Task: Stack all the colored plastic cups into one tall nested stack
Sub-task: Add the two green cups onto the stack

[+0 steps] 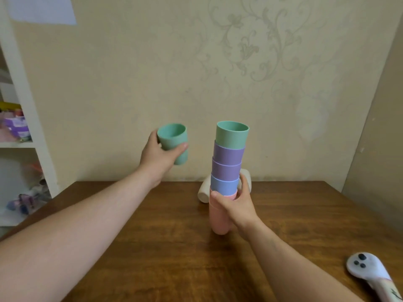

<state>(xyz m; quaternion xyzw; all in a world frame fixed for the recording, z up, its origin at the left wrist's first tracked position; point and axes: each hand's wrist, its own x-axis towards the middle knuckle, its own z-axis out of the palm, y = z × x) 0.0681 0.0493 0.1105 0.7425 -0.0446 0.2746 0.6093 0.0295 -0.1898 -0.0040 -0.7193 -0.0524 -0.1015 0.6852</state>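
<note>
A nested stack of cups (226, 162) stands on the wooden table (174, 247): pink at the bottom, then blue, two purple and a green one on top. My right hand (236, 203) grips the stack around the pink cup's rim and the blue cup. My left hand (158, 154) holds a single green cup (174, 141) in the air, upright, to the left of the stack's top and apart from it. A cream cup (204, 192) lies on its side behind the stack, partly hidden by it.
A white handheld controller (368, 273) lies at the table's front right corner. A white shelf unit (26, 118) with assorted items stands to the left. The wallpapered wall runs close behind the table's far edge.
</note>
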